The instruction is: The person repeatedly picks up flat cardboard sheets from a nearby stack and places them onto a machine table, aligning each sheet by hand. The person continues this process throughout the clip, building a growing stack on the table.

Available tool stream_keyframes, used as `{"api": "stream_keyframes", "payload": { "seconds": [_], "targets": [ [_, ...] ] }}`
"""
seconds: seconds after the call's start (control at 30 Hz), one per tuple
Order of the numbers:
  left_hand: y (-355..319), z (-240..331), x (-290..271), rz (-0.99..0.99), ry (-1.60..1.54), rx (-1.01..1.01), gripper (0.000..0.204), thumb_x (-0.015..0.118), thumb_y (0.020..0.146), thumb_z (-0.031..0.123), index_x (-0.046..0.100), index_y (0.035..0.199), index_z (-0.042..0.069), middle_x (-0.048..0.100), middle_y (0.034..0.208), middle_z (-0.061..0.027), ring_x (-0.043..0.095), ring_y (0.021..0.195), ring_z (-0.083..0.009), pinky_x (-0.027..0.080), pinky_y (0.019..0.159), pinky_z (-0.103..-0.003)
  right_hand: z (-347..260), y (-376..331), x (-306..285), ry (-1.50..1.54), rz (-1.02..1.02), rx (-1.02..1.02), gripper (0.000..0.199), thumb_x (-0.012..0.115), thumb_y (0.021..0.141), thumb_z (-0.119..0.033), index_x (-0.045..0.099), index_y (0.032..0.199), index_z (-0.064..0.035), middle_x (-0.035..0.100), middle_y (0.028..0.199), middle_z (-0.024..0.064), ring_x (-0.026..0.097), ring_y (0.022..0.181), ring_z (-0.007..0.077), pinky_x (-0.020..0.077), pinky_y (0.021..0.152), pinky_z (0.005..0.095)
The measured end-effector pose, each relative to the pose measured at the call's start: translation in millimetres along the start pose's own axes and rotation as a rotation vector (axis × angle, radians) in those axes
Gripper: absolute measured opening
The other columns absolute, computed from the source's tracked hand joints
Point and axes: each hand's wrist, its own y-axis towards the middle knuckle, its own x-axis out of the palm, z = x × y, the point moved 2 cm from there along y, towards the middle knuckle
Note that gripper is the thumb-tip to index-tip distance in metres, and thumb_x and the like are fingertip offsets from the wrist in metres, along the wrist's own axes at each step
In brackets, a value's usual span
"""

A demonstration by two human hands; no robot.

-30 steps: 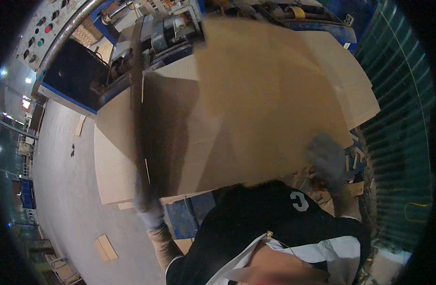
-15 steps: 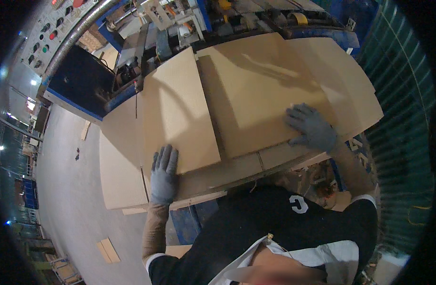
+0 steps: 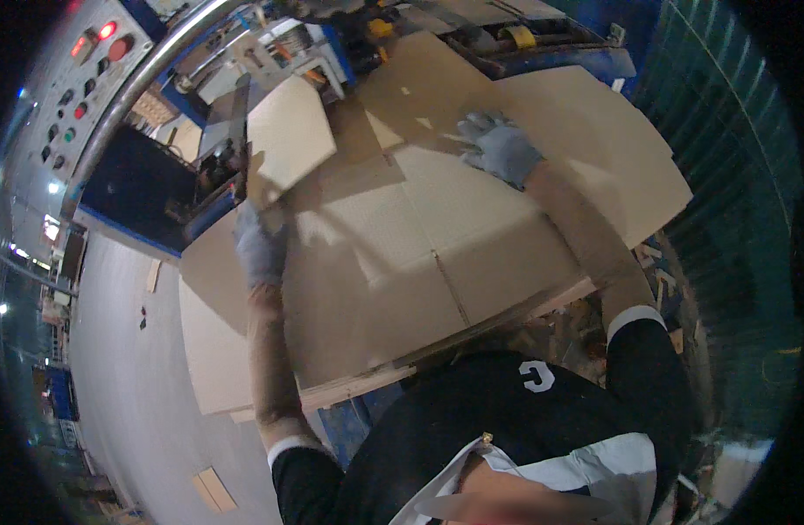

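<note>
Both my hands wear grey gloves and reach over a stack of brown cardboard sheets (image 3: pixel 375 306). My left hand (image 3: pixel 262 245) is at the near end of a smaller cardboard panel (image 3: pixel 290 131); its fingers are blurred, so its grip is unclear. That panel lies partly in the machine's opening. My right hand (image 3: pixel 500 150) has its fingers spread, resting at the near right edge of a larger cardboard panel (image 3: pixel 428 74). The far end of this panel reaches in among the machine parts. Under both panels, the top sheet of the stack shows slots and crease lines.
Ahead stands a blue machine with rollers (image 3: pixel 524 39). At the upper left are a control panel (image 3: pixel 78 96) with buttons and a metal rail (image 3: pixel 143 83). Green corrugated sheeting (image 3: pixel 726 192) runs along the right. Cardboard scraps (image 3: pixel 214 490) lie on the floor at left.
Both hands have moved forward, away from my body. The two cardboard panels have slid with them toward the machine, uncovering more of the stack. A red lamp on the control panel now shows brightly.
</note>
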Motion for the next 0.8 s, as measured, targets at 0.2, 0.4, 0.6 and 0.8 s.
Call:
{"api": "stream_keyframes", "payload": {
  "seconds": [0.2,0.4,0.6,0.8],
  "targets": [
    [-173.7,-101.8,-132.2,-0.010,-0.143,-1.359,0.083,0.065,0.083,0.054,0.039,0.139,-0.002,0.053,0.128,-0.0249,0.054,0.114,-0.0327,0.045,0.096,-0.039,87.2,-197.4,-54.3,-0.174,0.417,0.910,0.053,0.065,0.084,-0.035,0.053,0.126,-0.0046,0.050,0.132,0.0210,0.055,0.114,0.0368,0.0467,0.093,0.0422],
    [-251.1,-118.3,-131.4,0.247,0.046,-1.389,0.094,0.060,0.078,0.067,0.042,0.138,-0.002,0.050,0.135,-0.0222,0.051,0.120,-0.0353,0.040,0.102,-0.042,152.4,-290.3,-9.7,-0.036,0.173,1.090,0.057,0.062,0.085,-0.038,0.049,0.133,-0.0083,0.055,0.128,0.0188,0.055,0.114,0.0377,0.0467,0.094,0.0415],
    [-192.9,-71.4,-173.4,0.348,-0.052,-1.153,0.085,0.061,0.084,0.054,0.036,0.141,-0.004,0.038,0.145,-0.0215,0.042,0.130,-0.0310,0.031,0.109,-0.038,162.1,-267.2,-26.5,0.274,0.504,1.124,0.054,0.060,0.087,-0.041,0.056,0.128,-0.0059,0.067,0.111,0.0161,0.064,0.101,0.0314,0.0487,0.086,0.0392],
    [-156.3,-55.1,-242.6,0.876,-0.785,-0.719,0.076,0.064,0.088,0.022,0.022,0.146,-0.004,0.027,0.150,-0.0200,0.027,0.139,-0.0299,0.024,0.113,-0.042,121.8,-219.3,-89.3,0.430,0.878,0.877,0.047,0.063,0.088,-0.034,0.059,0.124,-0.0024,0.066,0.115,0.0113,0.061,0.100,0.0197,0.0468,0.086,0.0326]
  ]
}}
